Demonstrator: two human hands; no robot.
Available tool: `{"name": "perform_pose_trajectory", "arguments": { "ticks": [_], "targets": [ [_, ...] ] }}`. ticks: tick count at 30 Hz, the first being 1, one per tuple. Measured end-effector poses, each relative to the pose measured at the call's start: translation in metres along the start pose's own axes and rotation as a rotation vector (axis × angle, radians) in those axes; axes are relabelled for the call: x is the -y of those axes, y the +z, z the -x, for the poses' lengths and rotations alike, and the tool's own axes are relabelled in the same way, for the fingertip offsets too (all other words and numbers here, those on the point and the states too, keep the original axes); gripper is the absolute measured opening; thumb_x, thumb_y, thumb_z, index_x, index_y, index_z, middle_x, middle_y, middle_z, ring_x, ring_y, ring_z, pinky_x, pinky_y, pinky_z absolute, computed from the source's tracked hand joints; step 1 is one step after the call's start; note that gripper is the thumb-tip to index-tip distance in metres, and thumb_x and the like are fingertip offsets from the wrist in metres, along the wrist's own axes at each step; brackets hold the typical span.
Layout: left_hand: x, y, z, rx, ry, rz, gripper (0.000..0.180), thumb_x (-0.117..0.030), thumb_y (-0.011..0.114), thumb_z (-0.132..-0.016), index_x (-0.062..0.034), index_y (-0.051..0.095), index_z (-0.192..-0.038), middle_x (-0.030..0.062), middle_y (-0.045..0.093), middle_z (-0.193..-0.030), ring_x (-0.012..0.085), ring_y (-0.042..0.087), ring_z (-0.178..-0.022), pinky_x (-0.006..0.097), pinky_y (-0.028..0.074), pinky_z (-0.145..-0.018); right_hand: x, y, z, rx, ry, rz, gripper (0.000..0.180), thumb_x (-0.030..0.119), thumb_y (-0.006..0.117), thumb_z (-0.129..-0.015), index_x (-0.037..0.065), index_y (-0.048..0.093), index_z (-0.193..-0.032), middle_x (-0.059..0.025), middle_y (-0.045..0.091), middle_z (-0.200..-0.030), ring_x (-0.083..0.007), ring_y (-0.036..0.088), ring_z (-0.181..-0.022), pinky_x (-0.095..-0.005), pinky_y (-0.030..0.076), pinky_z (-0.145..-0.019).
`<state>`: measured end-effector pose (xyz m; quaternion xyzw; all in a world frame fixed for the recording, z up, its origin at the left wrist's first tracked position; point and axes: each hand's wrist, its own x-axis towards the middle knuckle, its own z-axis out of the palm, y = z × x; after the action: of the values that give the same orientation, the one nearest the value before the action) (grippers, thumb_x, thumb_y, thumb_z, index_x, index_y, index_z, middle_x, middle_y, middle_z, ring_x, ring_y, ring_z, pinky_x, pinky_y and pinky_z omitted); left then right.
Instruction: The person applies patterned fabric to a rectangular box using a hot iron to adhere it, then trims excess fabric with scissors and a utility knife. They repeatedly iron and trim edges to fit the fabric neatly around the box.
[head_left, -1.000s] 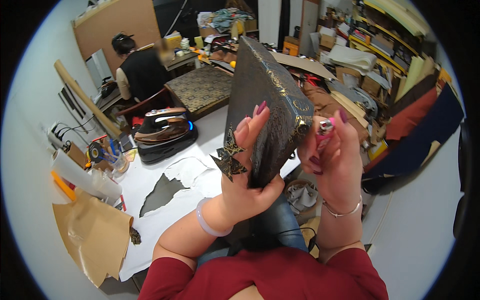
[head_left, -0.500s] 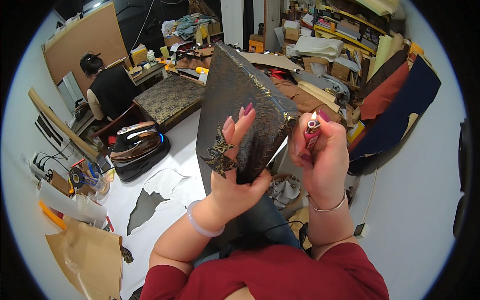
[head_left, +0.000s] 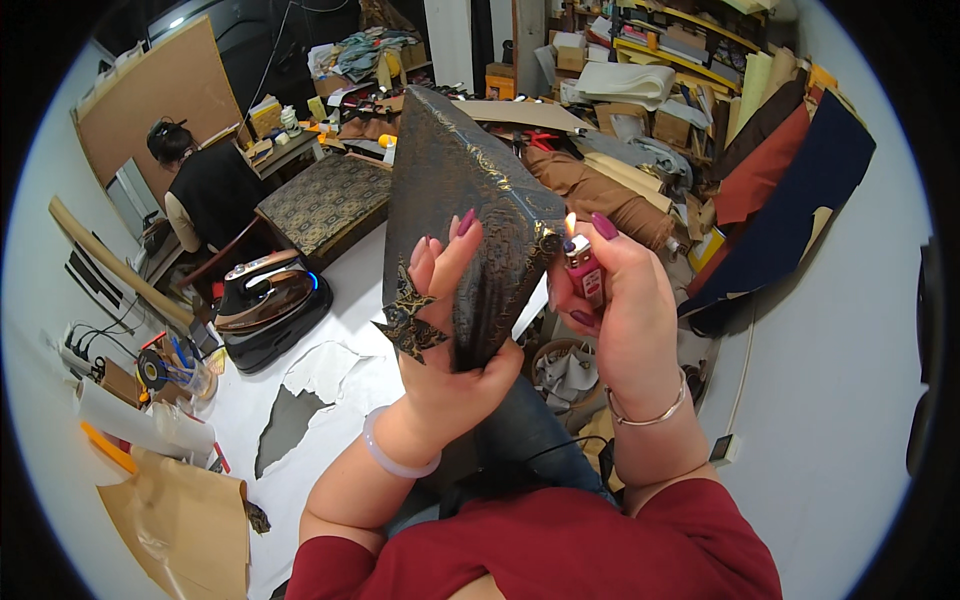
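Note:
My left hand (head_left: 455, 355) grips the lower end of a large dark panel (head_left: 440, 190) covered in black and gold brocade, tilted up before me. A torn scrap of the same brocade (head_left: 412, 318) lies across that hand's fingers. In my right hand (head_left: 630, 300) is a pink lighter (head_left: 583, 268), held upright with the thumb at its top. A small flame (head_left: 571, 222) burns from it, close to the panel's right-hand corner (head_left: 548, 243). Whether the flame touches the cloth, I cannot tell.
A steam iron (head_left: 265, 300) rests on its base on the white-covered table (head_left: 300, 440) at left. Behind it lies another brocade-covered panel (head_left: 325, 200). A co-worker (head_left: 205, 185) sits at the far left. Rolls of cloth (head_left: 790, 200) lean at the right.
The lighter has moved left, closer to the panel's corner, with its flame larger now. The panel and my left hand have shifted slightly left in the view.

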<state>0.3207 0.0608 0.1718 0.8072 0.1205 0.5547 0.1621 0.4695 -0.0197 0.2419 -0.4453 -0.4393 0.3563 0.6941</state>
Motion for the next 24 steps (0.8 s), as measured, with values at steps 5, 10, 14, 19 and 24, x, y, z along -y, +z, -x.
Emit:
{"name": "perform_pose_trajectory", "arguments": {
  "ticks": [5, 10, 14, 19, 24],
  "targets": [
    [0.002, 0.005, 0.002, -0.062, -0.017, 0.082, 0.089, 0.01, 0.059, -0.07, 0.0073, 0.03, -0.154, 0.0204, 0.041, -0.158, 0.0293, 0.035, -0.152, 0.041, 0.013, -0.127, 0.005, -0.006, 0.001, 0.075, -0.024, 0.01, 0.042, 0.036, 0.046, -0.104, 0.005, 0.062, -0.082, -0.0024, 0.056, -0.063, -0.0061, 0.039, -0.052, -0.0231, 0.027, -0.05],
    [0.003, 0.01, 0.002, -0.126, -0.035, 0.131, 0.083, 0.006, 0.063, -0.068, 0.0074, 0.042, -0.149, 0.0202, 0.05, -0.15, 0.0357, 0.041, -0.148, 0.045, 0.019, -0.125, 0.007, 0.0, 0.003, 0.054, -0.011, 0.014, 0.042, 0.037, 0.048, -0.104, 0.004, 0.063, -0.082, -0.0015, 0.058, -0.064, -0.0051, 0.04, -0.052, -0.022, 0.028, -0.05],
    [0.005, 0.007, 0.004, -0.024, -0.044, 0.173, 0.096, 0.015, 0.055, -0.071, 0.0043, 0.018, -0.159, 0.0196, 0.033, -0.163, 0.0268, 0.033, -0.154, 0.036, 0.02, -0.125, 0.009, 0.0, 0.006, 0.048, -0.028, -0.018, 0.04, 0.037, 0.048, -0.104, 0.005, 0.063, -0.084, -0.0011, 0.057, -0.065, -0.005, 0.039, -0.053, -0.0224, 0.028, -0.05],
    [0.002, 0.005, 0.002, -0.025, 0.004, 0.074, 0.094, 0.014, 0.055, -0.07, 0.0073, 0.021, -0.158, 0.0204, 0.034, -0.163, 0.0276, 0.031, -0.155, 0.039, 0.012, -0.127, 0.011, -0.003, 0.004, 0.101, -0.039, 0.014, 0.039, 0.035, 0.049, -0.104, 0.005, 0.063, -0.085, -0.0001, 0.056, -0.065, -0.005, 0.038, -0.053, -0.0229, 0.027, -0.051],
    [-0.002, 0.005, -0.002, -0.116, 0.001, -0.029, 0.08, 0.003, 0.064, -0.067, 0.009, 0.048, -0.145, 0.0225, 0.054, -0.146, 0.0377, 0.045, -0.145, 0.049, 0.018, -0.125, 0.01, -0.003, 0.004, 0.1, -0.019, 0.051, 0.038, 0.035, 0.047, -0.106, 0.006, 0.063, -0.085, 0.0017, 0.053, -0.064, -0.0049, 0.037, -0.052, -0.0226, 0.026, -0.05]
  ]
}}
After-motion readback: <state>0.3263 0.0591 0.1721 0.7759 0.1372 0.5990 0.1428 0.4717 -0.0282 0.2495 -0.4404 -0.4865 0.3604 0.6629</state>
